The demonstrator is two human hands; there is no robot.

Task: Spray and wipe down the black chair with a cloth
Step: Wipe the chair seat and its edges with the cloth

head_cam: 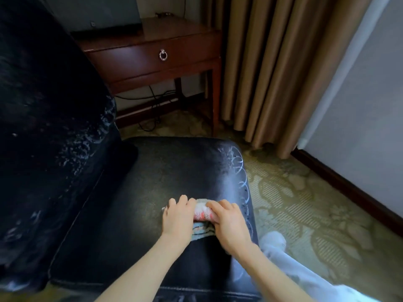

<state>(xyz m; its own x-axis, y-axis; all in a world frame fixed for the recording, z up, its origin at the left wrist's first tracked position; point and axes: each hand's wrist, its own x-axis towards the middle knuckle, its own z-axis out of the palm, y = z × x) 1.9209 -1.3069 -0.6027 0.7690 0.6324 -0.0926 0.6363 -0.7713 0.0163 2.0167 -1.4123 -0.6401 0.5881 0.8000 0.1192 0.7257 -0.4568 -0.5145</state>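
Observation:
The black chair's worn seat cushion (152, 182) fills the middle of the head view, its cracked backrest (43, 105) rising on the left. A small cloth (202, 212), pale with a red patch and bluish stripes, lies bunched on the seat near its right edge. My left hand (177, 216) presses on the cloth's left side. My right hand (230, 224) presses on its right side, fingers curled over it. Most of the cloth is hidden under both hands. No spray bottle is in view.
A dark wooden side table (152, 53) with a ring-pull drawer stands behind the chair, cables trailing beneath it. Tan curtains (272, 68) hang at the right beside a pale wall with a dark baseboard. Patterned carpet (305, 203) lies right of the seat, with my white-clad leg (283, 262).

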